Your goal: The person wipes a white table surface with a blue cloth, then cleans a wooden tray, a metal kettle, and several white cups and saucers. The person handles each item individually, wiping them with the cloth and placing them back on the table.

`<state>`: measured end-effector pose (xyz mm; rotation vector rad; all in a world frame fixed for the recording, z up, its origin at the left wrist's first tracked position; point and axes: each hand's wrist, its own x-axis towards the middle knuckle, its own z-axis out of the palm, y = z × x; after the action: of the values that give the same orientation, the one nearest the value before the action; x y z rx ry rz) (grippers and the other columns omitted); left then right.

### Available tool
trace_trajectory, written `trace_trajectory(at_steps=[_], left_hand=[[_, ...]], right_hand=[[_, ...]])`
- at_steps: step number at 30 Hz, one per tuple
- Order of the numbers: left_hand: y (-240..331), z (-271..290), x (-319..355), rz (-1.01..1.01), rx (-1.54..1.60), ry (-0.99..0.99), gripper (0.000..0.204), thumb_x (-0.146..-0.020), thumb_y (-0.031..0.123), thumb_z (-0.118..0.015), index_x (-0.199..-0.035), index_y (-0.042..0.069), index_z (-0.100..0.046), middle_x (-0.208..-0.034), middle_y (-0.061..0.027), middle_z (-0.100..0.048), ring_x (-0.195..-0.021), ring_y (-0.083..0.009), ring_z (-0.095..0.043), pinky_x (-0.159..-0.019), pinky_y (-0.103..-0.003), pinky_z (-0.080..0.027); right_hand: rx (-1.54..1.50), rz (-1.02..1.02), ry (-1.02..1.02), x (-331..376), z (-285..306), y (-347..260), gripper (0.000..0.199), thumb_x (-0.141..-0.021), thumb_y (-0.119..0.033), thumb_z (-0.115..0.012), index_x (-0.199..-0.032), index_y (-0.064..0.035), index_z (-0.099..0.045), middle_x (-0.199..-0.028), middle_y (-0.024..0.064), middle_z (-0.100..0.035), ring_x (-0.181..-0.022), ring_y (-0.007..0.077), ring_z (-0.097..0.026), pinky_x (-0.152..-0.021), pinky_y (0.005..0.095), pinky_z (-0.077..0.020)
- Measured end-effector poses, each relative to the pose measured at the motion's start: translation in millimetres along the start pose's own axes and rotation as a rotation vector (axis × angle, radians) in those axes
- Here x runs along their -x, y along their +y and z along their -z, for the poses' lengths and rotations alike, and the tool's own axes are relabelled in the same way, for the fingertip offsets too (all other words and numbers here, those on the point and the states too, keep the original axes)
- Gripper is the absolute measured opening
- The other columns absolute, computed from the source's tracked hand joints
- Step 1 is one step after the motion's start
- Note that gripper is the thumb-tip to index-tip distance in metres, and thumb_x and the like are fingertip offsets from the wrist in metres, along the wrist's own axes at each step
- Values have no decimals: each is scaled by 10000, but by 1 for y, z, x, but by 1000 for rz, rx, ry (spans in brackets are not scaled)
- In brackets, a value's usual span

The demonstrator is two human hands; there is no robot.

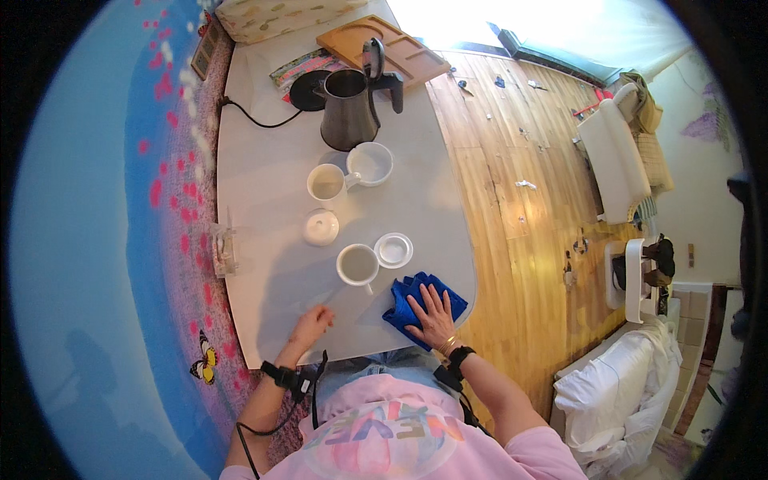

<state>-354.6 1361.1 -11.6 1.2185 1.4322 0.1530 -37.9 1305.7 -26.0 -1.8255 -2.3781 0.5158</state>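
Observation:
My right hand [434, 318] lies flat with its fingers spread on a folded blue cloth [406, 310] at the table's near right corner. My left hand [311, 325] rests near the front edge, its fingers curled in and nothing visible in them. Ahead of my hands stands a white mug [358, 266], its handle toward me, with a white lid [394, 250] lying beside it on the right. Farther off are a second white mug [326, 183], a domed white lid [321, 228] and a round white bowl [370, 164] close by that mug.
A dark grey kettle [349, 112] with its lid raised stands behind the mugs, near its black base [309, 90] and cord. Beyond lies a wooden tray [385, 50]. A clear box [224, 250] sits by the wall at left. Right of the table is wooden floor [512, 264].

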Motion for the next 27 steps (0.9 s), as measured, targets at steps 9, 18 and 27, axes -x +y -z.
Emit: trace_trajectory(at_steps=[9,18,27], left_hand=[[61,-94,-10,-307,-250,-261,253,-871,241,-503,-989,39,-599,-891,-126,-628,-825,-257,-609,-756,-345,-475],[145,-181,-58,-669,-299,215,556,-744,195,-656,-1236,63,-434,-1276,-136,-426,-1169,-311,-425,-930,-410,-389],[219,-209,-164,-318,-451,670,760,-805,411,-563,-1374,26,-239,-1439,-149,-226,-1351,-305,-159,-1067,-486,-124]], right_hand=[[121,-148,237,-67,24,79,686,-756,-419,-610,-1338,-137,-379,-1430,174,-238,-1315,346,-219,-1060,510,-129],[100,184,-43,-26,23,82,645,-758,-401,-559,-1320,-138,-384,-1452,141,-213,-1354,308,-163,-1080,493,-96],[68,540,50,-172,63,160,548,-833,-277,-457,-1337,-85,-364,-1457,146,-204,-1357,305,-158,-1090,476,-76]])
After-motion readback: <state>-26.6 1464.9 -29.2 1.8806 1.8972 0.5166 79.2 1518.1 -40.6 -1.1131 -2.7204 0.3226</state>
